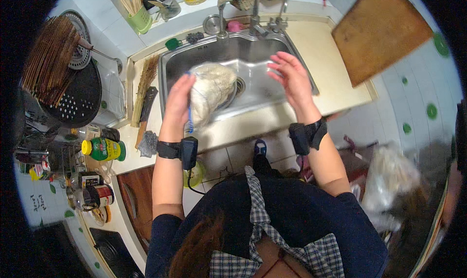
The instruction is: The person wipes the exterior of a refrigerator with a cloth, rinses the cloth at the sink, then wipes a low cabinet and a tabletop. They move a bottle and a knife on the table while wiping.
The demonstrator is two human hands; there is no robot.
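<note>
My left hand grips the left side of a whitish, bunched cloth with a blue edge. The cloth hangs over the left part of a stainless steel sink. Under its lower right side a curved shiny rim shows, perhaps of a bowl; most of that thing is hidden. Over the right part of the sink is my right hand, empty, its fingers apart and slightly bent. Part of the drain is visible just right of the cloth.
Behind the sink stand a faucet and a pink item. A straw brush and a cleaver-like tool lie left of it. Bottles crowd the left counter. A wooden cutting board leans at the right wall.
</note>
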